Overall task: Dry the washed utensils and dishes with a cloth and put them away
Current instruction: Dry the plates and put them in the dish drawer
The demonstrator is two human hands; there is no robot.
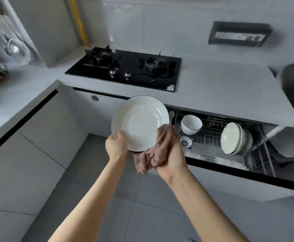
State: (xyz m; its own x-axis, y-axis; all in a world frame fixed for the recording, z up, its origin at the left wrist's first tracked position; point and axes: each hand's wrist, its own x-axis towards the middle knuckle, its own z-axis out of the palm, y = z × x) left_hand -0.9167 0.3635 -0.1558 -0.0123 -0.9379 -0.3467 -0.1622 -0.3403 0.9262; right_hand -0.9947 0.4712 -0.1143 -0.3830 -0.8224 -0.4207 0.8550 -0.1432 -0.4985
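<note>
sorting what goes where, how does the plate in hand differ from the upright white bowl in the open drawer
The plate is wide and shallow; the bowl is narrower and deep. The plate is held tilted by the left hand, the cloth in the right hand against it; the bowl sits upright in the drawer rack. Both are white with a dark rim.

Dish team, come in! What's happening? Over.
Left hand grips plate rim. Right hand presses cloth on plate. Drawer open, nothing blocking.
</note>
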